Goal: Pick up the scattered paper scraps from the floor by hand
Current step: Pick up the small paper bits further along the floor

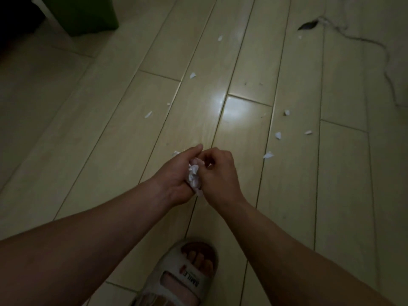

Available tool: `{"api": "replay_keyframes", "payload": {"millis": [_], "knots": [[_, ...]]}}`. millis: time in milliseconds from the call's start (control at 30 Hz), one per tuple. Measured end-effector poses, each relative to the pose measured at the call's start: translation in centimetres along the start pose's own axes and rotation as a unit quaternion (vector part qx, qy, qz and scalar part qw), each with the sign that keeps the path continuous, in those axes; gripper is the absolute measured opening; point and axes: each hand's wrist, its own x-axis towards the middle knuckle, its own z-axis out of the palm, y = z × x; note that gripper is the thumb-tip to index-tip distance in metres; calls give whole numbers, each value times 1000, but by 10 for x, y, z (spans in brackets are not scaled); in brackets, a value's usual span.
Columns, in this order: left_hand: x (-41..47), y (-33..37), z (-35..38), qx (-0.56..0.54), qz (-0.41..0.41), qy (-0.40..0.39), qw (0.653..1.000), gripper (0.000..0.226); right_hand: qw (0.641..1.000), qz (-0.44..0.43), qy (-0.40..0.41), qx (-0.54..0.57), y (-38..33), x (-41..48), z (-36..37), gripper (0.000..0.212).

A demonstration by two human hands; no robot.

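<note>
The left hand [176,173] holds a bunch of paper scraps [194,175]. The right hand [217,171] is curled right beside it, pushing bits in. More scraps [268,155] lie on the floor [110,140]. Best to squeeze the bunch tight so nothing drops.

green bin [84,14] cropped, sandal [176,281] cut off — blurred
</note>
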Motion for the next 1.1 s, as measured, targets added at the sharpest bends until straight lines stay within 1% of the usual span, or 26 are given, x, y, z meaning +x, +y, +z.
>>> {"api": "replay_keyframes", "payload": {"millis": [67,133,167,200,267,333,400,433,500,567,633,700,733,767,833,900,1000,1033,1067,1100], "knots": [[7,3,7,11,4,5,1000,33,995,61,-12,79,2,11,-5,16],[15,7,16,30,18,18,999,24,989,103,-17,107,4,21,-12,23],[20,8,22,35,26,22,999,22,988,110,-19,107,5,26,-16,25],[24,10,29,37,35,27,998,26,989,107,-20,97,7,29,-20,25],[33,14,42,49,58,47,996,39,994,73,-15,77,12,33,-28,22],[45,21,53,67,93,50,992,40,996,48,-7,74,15,36,-37,20],[54,27,68,69,92,41,992,39,997,44,3,65,18,40,-45,22],[58,28,75,66,78,43,994,40,997,45,16,55,19,44,-49,23],[66,27,91,44,40,47,997,44,997,44,67,17,22,53,-52,22],[73,23,106,13,7,24,1000,46,988,24,133,-71,22,66,-53,19],[79,23,113,8,3,14,1000,53,969,-7,182,-165,18,77,-54,20],[87,29,111,25,20,32,999,61,962,-45,189,-194,14,87,-53,23],[91,32,109,36,30,37,998,63,965,-59,182,-177,13,91,-51,21],[93,35,107,44,41,37,998,64,974,-58,178,-130,12,93,-48,17],[97,37,102,49,56,29,997,55,984,-17,179,0,10,91,-41,11],[101,32,98,61,68,13,996,46,981,30,179,72,9,87,-36,9],[110,24,92,127,73,1,989,37,982,47,141,117,20,77,-43,13],[114,25,90,171,71,7,983,38,986,47,125,104,29,74,-52,15],[118,25,89,219,71,17,973,42,990,52,113,64,44,70,-63,16],[123,26,89,264,76,29,961,52,992,66,105,9,62,67,-77,15]]}}
